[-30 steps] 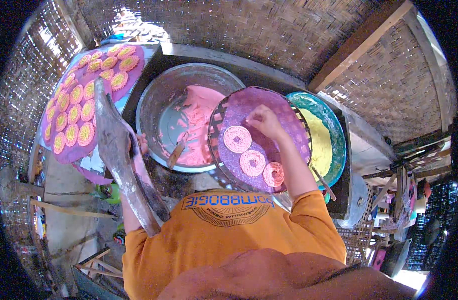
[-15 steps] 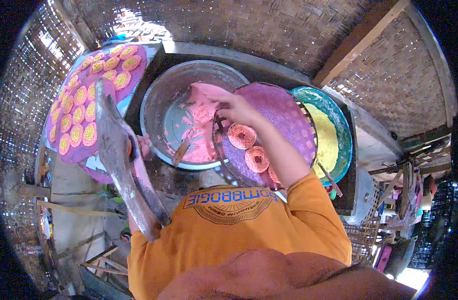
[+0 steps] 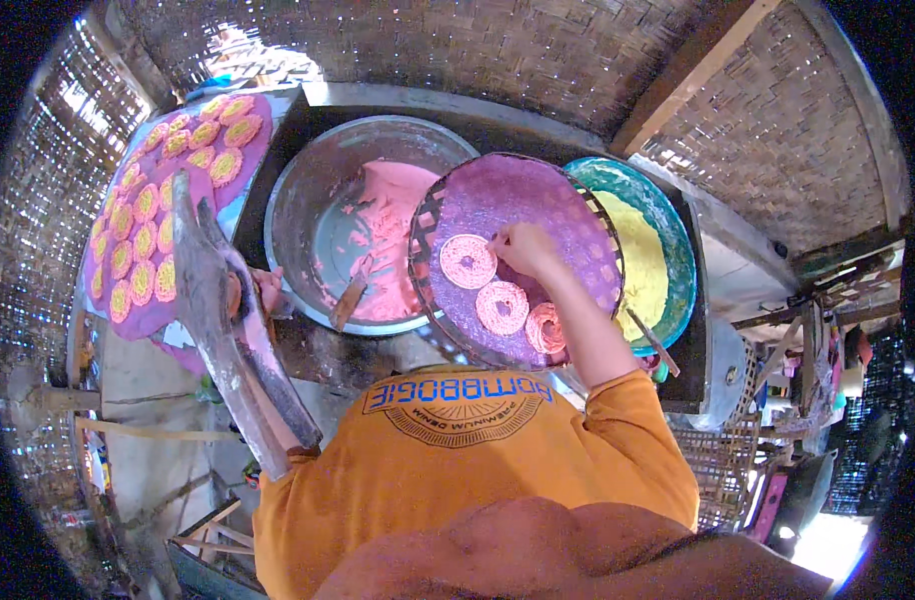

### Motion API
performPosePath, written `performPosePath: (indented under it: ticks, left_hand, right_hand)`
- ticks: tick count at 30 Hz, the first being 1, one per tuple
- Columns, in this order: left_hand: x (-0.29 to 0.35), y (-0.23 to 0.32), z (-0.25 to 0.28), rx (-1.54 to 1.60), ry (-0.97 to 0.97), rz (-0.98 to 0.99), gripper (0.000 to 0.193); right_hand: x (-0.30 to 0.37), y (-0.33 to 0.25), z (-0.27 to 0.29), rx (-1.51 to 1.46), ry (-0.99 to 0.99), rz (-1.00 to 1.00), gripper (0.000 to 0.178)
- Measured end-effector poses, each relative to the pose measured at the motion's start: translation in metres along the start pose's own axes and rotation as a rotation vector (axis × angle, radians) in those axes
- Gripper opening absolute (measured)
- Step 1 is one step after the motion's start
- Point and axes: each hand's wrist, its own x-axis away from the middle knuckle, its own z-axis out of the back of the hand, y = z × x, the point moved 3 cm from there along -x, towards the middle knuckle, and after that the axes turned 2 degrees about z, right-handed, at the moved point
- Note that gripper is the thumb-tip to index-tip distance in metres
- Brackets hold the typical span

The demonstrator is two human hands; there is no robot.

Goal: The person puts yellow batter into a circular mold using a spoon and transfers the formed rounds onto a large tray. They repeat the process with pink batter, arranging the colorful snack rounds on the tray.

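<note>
My right hand [image 3: 526, 250] is over the round tray lined with purple sheet [image 3: 578, 230]. Its fingers are pinched together at the edge of a pink ring of dough strands [image 3: 468, 262]; whatever they hold is too small to make out. A second pink ring [image 3: 502, 307] and a third [image 3: 548, 328], partly behind my forearm, lie nearer to me. At the left, my left hand [image 3: 267, 288] is closed around a long, weathered wooden tool with two arms [image 3: 213, 300], which hides most of the hand and forearm.
A metal basin [image 3: 308, 180] holds pink dough [image 3: 388, 250] and a wooden scraper [image 3: 350, 303]. Right of the tray, a teal basin [image 3: 690, 260] holds yellow dough [image 3: 643, 270] with a stick [image 3: 653, 342] at its edge. Several pink-and-yellow rounds [image 3: 143, 240] lie on purple sheets at far left.
My right hand has moved from the pink dough at the tray's left rim to the right, over the tray. The left hand still holds the wooden tool. The view has shifted slightly.
</note>
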Motion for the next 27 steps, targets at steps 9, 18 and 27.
performPosePath:
  ticks: [9,18,27]
  left_hand:
    - [0.003,0.009,-0.008,0.000,-0.008,-0.012,0.022]
    - [0.009,0.016,-0.017,0.010,-0.009,-0.039,0.021]
    - [0.009,0.024,-0.031,0.037,-0.029,-0.066,0.020]
  right_hand:
    - [0.002,-0.005,0.010,0.023,0.066,0.092,0.021]
    - [0.013,-0.008,0.014,0.018,0.060,0.021,0.022]
    - [0.022,-0.014,0.013,0.089,0.117,0.004,0.025]
